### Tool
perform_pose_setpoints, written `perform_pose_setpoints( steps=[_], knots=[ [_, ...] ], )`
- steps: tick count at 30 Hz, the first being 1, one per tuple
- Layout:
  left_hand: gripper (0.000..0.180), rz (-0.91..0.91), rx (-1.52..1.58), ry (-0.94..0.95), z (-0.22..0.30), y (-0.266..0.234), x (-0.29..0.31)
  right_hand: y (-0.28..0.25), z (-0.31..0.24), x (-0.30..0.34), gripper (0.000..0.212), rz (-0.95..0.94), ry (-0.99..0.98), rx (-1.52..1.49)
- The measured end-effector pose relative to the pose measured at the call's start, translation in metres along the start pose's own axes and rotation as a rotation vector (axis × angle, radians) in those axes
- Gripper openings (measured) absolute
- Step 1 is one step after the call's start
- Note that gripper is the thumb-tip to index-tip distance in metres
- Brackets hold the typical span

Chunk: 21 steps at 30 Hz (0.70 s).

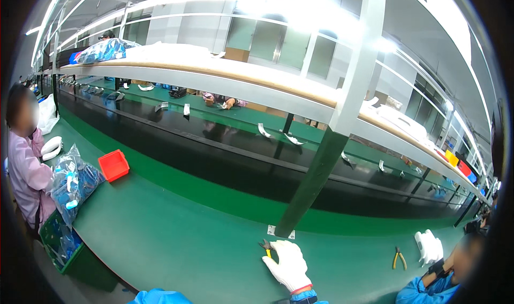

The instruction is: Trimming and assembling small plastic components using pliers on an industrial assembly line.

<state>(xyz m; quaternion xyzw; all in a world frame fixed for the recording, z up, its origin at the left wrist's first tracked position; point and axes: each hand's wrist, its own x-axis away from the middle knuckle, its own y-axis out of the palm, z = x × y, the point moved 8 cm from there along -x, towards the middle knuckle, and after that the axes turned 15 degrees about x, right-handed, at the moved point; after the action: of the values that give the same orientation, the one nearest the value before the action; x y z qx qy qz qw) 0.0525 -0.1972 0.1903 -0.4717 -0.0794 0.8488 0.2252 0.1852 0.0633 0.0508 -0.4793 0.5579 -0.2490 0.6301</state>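
Rumpled blue sleeve [159, 297] sat lower left, left hand out of frame, couldn't tell; knit-gloved right hand [287, 264] clamped yellow-handled pliers [268, 253], lower centre.

A pair of pliers [267, 249] with a dark metal head and yellow handles is pointing toward the far edge of the bench [176, 223], sitting between thumb and fingers of the white-gloved right hand [288, 266], which is partly hiding the handles.
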Motion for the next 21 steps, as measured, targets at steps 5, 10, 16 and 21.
perform_pose_setpoints(
  steps=[5,10,16,21],
  knots=[
    [0.038,0.067,0.094,-0.033,-0.008,0.002,0.0,0.003,0.002,0.0,0.042,-0.026,0.047,0.025],
    [0.037,0.161,0.176,-0.058,-0.008,0.006,-0.003,-0.004,0.0,0.001,0.041,0.036,0.014,0.019],
    [0.036,0.194,0.273,-0.09,-0.008,0.001,-0.002,-0.001,0.003,0.001,0.042,-0.013,0.034,0.014],
    [0.035,0.17,0.354,-0.101,-0.012,0.003,-0.003,-0.002,0.006,0.003,0.043,-0.02,0.072,0.011]
  ],
)
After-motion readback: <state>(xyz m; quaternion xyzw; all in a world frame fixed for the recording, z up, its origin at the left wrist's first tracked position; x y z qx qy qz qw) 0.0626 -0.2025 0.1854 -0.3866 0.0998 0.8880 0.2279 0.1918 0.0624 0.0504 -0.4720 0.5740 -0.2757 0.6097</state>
